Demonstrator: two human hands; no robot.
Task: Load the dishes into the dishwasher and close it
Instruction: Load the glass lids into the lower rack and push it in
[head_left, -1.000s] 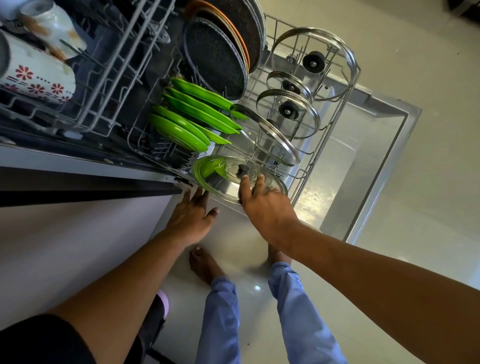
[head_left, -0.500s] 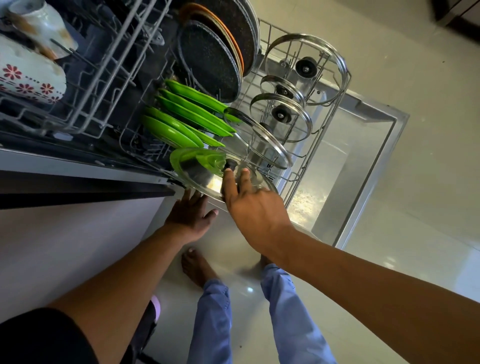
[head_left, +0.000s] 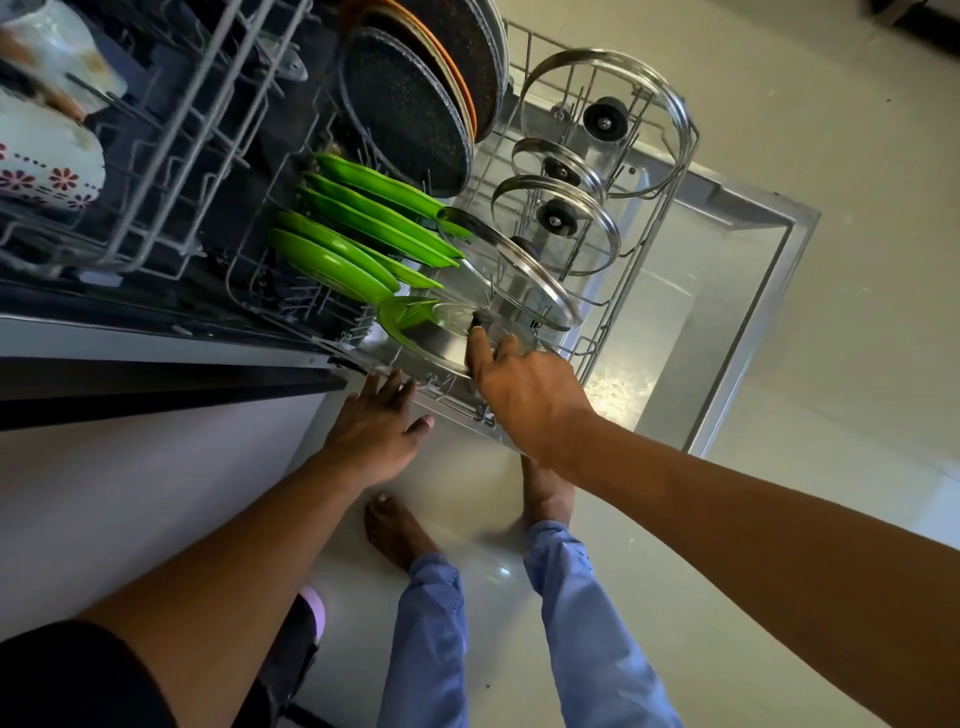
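Fingers (head_left: 480, 345) of the right hand (head_left: 524, 395) curl over the near rim of a glass lid (head_left: 441, 332), gripping it where it leans in the lower rack (head_left: 587, 353) just beside the green plates (head_left: 358, 244). Left hand (head_left: 374, 426) rests flat, fingers straight, against the rack's front edge.

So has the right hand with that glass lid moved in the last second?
Cannot tell; the right hand keeps the glass lid beside the green plates.
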